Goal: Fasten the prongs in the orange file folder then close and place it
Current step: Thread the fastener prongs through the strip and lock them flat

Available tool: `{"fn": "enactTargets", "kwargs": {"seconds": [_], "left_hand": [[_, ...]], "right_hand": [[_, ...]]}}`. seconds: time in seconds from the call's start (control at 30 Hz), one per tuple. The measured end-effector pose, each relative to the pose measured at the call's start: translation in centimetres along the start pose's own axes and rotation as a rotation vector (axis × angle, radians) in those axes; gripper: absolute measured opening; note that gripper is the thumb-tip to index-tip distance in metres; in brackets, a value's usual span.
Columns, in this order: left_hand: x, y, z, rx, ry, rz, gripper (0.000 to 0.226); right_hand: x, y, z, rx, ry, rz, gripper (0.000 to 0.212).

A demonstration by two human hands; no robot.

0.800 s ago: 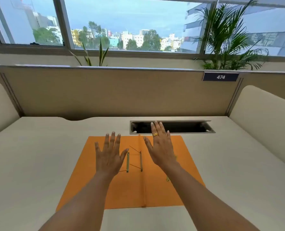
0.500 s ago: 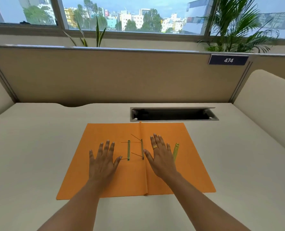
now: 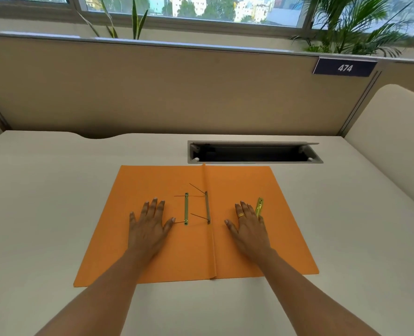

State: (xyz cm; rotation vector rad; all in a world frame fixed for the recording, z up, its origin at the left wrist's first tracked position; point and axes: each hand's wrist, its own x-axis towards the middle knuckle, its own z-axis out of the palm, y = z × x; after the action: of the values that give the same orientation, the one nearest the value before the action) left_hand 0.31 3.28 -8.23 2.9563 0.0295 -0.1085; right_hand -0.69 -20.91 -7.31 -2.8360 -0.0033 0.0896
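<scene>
Orange file folder [image 3: 240, 187] open, hands flat on either flap, left [image 3: 149, 229], right [image 3: 248, 227]

In the upper right of the frame you can read one number, "474", in white digits on a dark blue nameplate [image 3: 344, 67] fixed to the top edge of the tan desk partition [image 3: 152, 93]. You have nothing else legible here; the folder carries no readable print.
</scene>
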Motion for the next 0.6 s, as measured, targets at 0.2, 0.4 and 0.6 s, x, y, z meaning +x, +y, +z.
{"fn": "enactTargets", "kwargs": {"seconds": [0.2,0.4,0.6], "left_hand": [[0.6,-0.2,0.7,-0.065,-0.005,-0.014,0.064],[0.5,-0.2,1.2,-0.078,0.021,-0.032,0.063],[0.1,-0.1,1.4,-0.066,0.035,-0.041,0.063]], "right_hand": [[1.3,1.9,-0.4,0.004,-0.026,0.144,0.064],[1.8,2.8,-0.6,0.066,-0.014,0.216,0.063],[1.7,3.0,-0.2,0.198,0.020,0.134,0.044]]}}
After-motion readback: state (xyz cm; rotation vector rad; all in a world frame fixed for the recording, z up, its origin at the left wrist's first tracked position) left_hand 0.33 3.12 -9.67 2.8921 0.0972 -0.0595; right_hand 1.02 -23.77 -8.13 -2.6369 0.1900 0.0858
